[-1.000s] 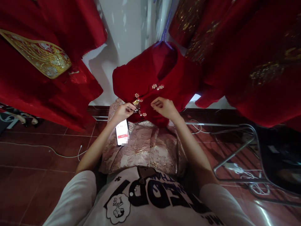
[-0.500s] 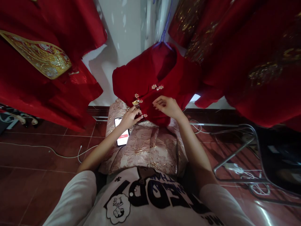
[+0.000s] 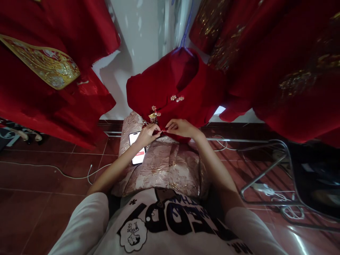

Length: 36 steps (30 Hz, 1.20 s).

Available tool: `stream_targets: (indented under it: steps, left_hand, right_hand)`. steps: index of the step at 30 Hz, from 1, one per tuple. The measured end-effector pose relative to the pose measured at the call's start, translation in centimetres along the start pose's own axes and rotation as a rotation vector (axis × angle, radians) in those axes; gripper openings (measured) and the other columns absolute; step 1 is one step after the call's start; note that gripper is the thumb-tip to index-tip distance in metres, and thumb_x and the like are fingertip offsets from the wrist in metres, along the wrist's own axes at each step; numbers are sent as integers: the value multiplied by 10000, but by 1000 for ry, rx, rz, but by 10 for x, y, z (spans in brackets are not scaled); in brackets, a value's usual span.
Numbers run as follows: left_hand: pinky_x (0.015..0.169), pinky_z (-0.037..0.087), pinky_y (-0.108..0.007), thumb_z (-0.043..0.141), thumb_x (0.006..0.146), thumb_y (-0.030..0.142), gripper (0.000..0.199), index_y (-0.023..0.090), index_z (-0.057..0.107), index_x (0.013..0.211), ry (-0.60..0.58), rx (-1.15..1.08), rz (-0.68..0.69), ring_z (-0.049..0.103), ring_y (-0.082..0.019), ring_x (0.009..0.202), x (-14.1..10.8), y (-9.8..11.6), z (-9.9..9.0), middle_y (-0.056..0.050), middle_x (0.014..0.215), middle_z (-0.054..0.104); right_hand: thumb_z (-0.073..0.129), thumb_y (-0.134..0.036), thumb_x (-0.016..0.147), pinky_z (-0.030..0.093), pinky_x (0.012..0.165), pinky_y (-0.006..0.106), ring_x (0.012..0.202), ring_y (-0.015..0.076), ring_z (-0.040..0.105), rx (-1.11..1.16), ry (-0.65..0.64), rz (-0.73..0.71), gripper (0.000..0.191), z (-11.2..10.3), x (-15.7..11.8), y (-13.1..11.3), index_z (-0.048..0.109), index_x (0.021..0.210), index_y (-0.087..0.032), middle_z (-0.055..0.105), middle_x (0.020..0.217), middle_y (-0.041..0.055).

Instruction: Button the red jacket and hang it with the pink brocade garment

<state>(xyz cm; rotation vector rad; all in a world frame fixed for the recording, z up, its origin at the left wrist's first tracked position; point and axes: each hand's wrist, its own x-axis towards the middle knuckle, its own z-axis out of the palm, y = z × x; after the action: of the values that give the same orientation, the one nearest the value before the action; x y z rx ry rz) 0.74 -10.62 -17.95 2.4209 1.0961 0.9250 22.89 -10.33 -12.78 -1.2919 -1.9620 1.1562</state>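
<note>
A short red jacket (image 3: 164, 86) hangs on a hanger in front of me, with pearl-and-gold frog clasps (image 3: 177, 98) down its slanted front. My left hand (image 3: 148, 134) and my right hand (image 3: 180, 128) meet at the jacket's bottom hem, both pinching the lowest clasp, which their fingers hide. A gold tasselled clasp (image 3: 153, 115) sits just above my left hand. Under the jacket hangs a pink-gold brocade skirt (image 3: 164, 166). A phone (image 3: 136, 147) with a lit screen lies against the skirt below my left wrist.
Red embroidered garments (image 3: 47, 74) hang at left, more red garments (image 3: 278, 63) hang at right. A metal chair frame (image 3: 268, 170) stands at the right on the red tiled floor (image 3: 39, 198). White cables (image 3: 69, 173) trail across the tiles.
My left hand dropped from the gold tasselled clasp to the lowest clasp at the hem. My right hand came down and inward to meet it. The phone's screen is more exposed.
</note>
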Motion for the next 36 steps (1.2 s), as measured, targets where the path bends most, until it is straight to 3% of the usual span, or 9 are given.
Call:
stream_targets:
  steps: [3, 7, 13, 22, 31, 36]
  left_hand:
    - [751, 493, -276, 636, 882, 199, 32, 187, 609, 868, -5, -28, -29, 633, -156, 788, -1, 1, 0, -24, 852, 671]
    - [762, 498, -281, 628, 886, 214, 32, 189, 619, 867, 9, -62, -45, 632, -153, 788, -1, 1, 0, -22, 849, 675]
    - [759, 521, -266, 650, 868, 210, 41, 181, 623, 860, 36, -136, -15, 644, -138, 776, 1, -2, 1, -20, 843, 674]
    - [765, 571, -262, 652, 850, 229, 67, 185, 615, 884, 13, -286, -145, 670, -122, 762, 0, -3, 6, -10, 840, 700]
    - [772, 558, -263, 667, 846, 223, 55, 181, 633, 856, 57, -231, -69, 657, -125, 782, 2, -2, 2, -24, 870, 678]
    - [741, 568, -259, 658, 856, 260, 84, 179, 634, 859, 45, -274, -122, 666, -122, 753, 1, -3, 3, -22, 852, 693]
  right_hand:
    - [743, -93, 687, 581, 730, 263, 750, 142, 707, -49, 30, 5, 182, 16, 6, 5, 628, 803, -174, 724, 767, 19]
    - [701, -75, 718, 554, 689, 228, 698, 116, 679, -93, 85, -20, 139, 25, 11, 7, 609, 751, -173, 702, 719, 2]
    - [691, -86, 728, 548, 673, 230, 692, 118, 671, -63, 84, -4, 122, 22, 11, 8, 616, 772, -171, 701, 733, 16]
    - [701, -117, 727, 542, 667, 231, 693, 121, 677, -32, 60, 1, 123, 22, 10, 6, 602, 773, -175, 710, 739, 13]
    - [699, -154, 734, 533, 669, 249, 699, 131, 661, -1, 26, 9, 121, 22, 9, 6, 589, 775, -185, 692, 739, 15]
    - [713, -209, 735, 531, 662, 249, 692, 132, 653, 9, 25, -4, 138, 23, 10, 6, 580, 769, -191, 688, 730, 14]
